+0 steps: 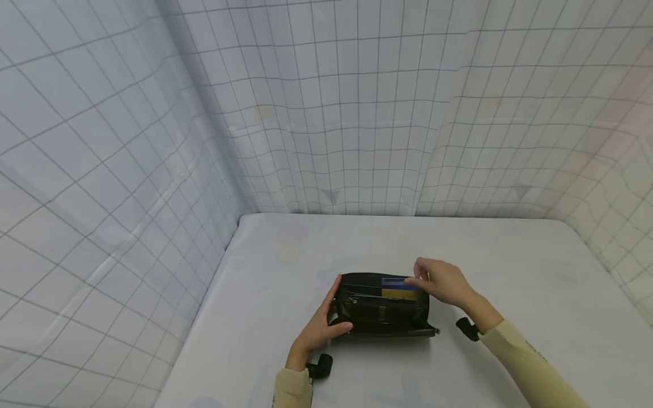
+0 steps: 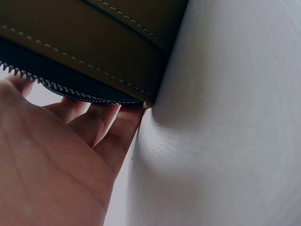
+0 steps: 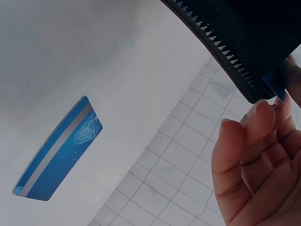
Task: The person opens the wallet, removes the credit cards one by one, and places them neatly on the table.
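Note:
A dark zip-around wallet [image 1: 380,324] stands unzipped on the white surface, its inner pockets facing up. Inside at the right, a blue card [image 1: 395,281] shows above a yellow card [image 1: 400,294]. My left hand [image 1: 318,328] holds the wallet's left end, thumb at the front edge and fingers along the side. In the left wrist view the fingers [image 2: 127,129] touch the zip edge below brown stitched leather. My right hand [image 1: 445,280] pinches the blue card at the wallet's upper right corner; a blue corner [image 3: 276,84] shows between thumb and fingers.
Another blue card [image 3: 59,153] with a grey stripe appears against the white surface in the right wrist view; I cannot find it in the head view. White tabletop [image 1: 275,272] surrounds the wallet. Grid-patterned white curtains [image 1: 336,130] hang behind and at the sides.

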A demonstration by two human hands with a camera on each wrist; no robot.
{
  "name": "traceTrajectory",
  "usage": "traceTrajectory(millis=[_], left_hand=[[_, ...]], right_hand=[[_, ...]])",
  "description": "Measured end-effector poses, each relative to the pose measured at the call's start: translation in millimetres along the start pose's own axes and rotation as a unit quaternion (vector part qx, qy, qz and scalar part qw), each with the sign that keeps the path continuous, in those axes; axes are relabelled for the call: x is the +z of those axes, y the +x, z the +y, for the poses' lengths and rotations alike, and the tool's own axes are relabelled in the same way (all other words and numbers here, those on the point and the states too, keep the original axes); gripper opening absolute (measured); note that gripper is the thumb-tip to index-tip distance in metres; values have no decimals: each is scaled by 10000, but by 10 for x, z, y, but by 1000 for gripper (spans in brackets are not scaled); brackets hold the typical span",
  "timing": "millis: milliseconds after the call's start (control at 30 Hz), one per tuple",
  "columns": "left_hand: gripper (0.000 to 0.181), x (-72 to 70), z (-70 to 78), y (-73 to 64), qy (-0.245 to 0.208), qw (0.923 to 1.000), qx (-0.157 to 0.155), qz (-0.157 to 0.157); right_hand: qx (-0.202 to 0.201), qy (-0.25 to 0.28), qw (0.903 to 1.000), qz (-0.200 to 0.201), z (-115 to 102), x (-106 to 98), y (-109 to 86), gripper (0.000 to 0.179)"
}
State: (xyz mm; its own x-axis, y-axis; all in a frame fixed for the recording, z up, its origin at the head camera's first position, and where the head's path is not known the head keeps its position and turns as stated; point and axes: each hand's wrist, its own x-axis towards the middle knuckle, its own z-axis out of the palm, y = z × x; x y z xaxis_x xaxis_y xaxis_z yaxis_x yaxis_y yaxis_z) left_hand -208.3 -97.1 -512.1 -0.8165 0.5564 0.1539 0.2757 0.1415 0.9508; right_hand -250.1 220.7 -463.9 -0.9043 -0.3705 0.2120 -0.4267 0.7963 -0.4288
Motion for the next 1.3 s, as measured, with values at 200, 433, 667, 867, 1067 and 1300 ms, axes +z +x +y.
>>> traceTrajectory(millis=[200,433,667,867,1067,1300], left_hand=[[91,-2,2,0,-17,10000,-26,36],[91,7,18,-5,-40,9999,-94,-21],[91,7,11,-21,-41,9999,-117,-23],[91,7,11,-33,-58,9999,-92,20],[91,2,28,-20,-10,10000,-81,-21],[91,3,36,-8,-16,9999,-104,11]], right_hand=[[162,214,9996,-68,24,22,-32,35],[311,327,9988,-188,61,34,-64,38],[496,626,9968,-38,95,61,-91,40],[602,744,9954,25,119,94,-110,41],[617,749,9951,181,122,94,-118,41],[516,638,9955,474,115,108,-139,39]])
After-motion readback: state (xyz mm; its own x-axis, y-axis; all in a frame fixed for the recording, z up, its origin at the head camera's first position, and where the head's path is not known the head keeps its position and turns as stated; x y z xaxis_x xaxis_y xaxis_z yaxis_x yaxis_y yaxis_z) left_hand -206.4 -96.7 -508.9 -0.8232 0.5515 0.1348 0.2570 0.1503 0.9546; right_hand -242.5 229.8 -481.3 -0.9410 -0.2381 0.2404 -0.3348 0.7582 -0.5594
